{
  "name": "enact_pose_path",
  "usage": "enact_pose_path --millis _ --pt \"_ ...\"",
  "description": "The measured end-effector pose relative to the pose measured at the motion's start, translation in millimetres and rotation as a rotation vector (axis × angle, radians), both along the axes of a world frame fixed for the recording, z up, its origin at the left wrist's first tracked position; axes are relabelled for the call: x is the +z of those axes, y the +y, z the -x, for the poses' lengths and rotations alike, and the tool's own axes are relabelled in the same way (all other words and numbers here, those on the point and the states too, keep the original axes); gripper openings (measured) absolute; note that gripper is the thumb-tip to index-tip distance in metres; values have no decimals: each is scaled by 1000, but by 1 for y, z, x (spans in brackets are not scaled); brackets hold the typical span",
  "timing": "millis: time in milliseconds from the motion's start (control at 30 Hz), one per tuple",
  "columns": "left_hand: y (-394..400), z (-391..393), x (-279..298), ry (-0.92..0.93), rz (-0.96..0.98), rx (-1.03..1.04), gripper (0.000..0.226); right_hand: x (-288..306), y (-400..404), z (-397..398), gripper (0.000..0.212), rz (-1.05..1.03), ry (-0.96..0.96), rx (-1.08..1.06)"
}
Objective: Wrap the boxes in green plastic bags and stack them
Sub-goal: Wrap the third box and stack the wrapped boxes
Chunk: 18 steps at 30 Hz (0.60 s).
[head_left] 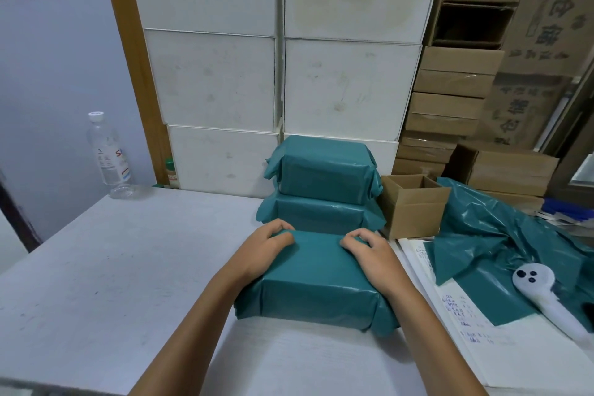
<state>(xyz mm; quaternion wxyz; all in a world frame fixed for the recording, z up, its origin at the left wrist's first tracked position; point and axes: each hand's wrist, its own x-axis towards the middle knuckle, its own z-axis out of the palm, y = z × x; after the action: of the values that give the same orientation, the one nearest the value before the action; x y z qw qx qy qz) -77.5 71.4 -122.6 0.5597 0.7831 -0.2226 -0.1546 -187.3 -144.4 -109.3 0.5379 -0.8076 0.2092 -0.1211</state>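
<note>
A box wrapped in green plastic (pixel 316 286) lies on the white table (pixel 112 267) in front of me. My left hand (pixel 262 251) grips its far left edge with curled fingers. My right hand (pixel 371 254) grips its far right edge the same way. Just behind it, two more green-wrapped boxes stand stacked, the upper one (pixel 321 170) on the lower one (pixel 318 214). A loose heap of green plastic bags (pixel 501 234) lies at the right.
An open brown carton (pixel 414 205) stands right of the stack. A white handheld device (pixel 540 289) rests on the bags over written papers (pixel 456 308). White boxes (pixel 218 80) and brown cartons (pixel 450 96) line the back. A clear bottle (pixel 107 154) stands far left.
</note>
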Motion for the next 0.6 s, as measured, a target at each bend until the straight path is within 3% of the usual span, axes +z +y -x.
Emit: enact_pose_path --millis 267,467,600 --pt "1 8 -16 162 267 91 15 -22 -2 13 24 -549 -104 -50" --pt "-1 13 -22 263 394 86 12 -28 5 11 13 -673 -190 -86" --pt "-4 16 -25 336 501 114 25 -28 8 9 14 -742 -229 -59"
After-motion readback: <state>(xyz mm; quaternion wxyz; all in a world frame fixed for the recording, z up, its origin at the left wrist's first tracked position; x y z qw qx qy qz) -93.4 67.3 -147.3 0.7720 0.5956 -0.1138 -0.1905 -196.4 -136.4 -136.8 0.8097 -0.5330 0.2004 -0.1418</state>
